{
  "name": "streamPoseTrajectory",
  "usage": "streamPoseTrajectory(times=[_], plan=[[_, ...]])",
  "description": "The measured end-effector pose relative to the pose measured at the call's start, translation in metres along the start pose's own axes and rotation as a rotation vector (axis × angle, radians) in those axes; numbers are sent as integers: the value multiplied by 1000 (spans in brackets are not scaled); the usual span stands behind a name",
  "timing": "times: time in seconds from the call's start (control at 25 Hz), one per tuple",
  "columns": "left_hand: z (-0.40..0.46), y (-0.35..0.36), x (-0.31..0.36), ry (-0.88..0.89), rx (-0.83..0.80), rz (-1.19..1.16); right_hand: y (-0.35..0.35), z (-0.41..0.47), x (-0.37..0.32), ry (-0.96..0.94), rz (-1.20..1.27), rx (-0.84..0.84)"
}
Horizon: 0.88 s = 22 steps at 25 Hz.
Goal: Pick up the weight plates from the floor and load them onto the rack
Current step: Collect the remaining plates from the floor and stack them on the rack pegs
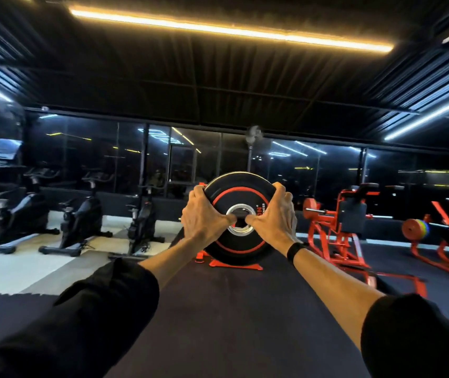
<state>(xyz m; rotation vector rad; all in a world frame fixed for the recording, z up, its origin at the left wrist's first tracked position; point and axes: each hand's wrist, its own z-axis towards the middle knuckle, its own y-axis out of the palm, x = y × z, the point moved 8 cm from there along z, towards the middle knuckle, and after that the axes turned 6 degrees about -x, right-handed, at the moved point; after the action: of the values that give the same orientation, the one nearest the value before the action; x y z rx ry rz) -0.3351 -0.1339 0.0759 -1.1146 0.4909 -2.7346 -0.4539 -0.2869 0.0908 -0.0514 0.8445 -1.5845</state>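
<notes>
A black weight plate with a red ring and a silver hub stands upright at arm's length in the middle of the view. My left hand grips its left rim, thumb reaching to the hub. My right hand grips the right rim, thumb also at the hub. The plate hides most of the orange rack; only its base on the dark floor shows below the plate. Whether the plate sits on a peg is hidden.
Three black exercise bikes stand at the left on a pale mat. Orange plate-loaded machines stand at the right, one carrying coloured plates. Dark glass walls close the back. Dark rubber floor stretches between me and the rack.
</notes>
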Motion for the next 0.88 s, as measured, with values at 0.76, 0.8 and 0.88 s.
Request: streamPoseTrajectory(times=[0.76,0.8,0.88], plan=[[335,35,-329,-56,231,382,465,284,-55,-175,387,-163],[358,34,-344,-68,259,409,490,307,-63,-200,402,-173],[395,28,-375,-106,297,456,541,343,-81,-213,443,-225]])
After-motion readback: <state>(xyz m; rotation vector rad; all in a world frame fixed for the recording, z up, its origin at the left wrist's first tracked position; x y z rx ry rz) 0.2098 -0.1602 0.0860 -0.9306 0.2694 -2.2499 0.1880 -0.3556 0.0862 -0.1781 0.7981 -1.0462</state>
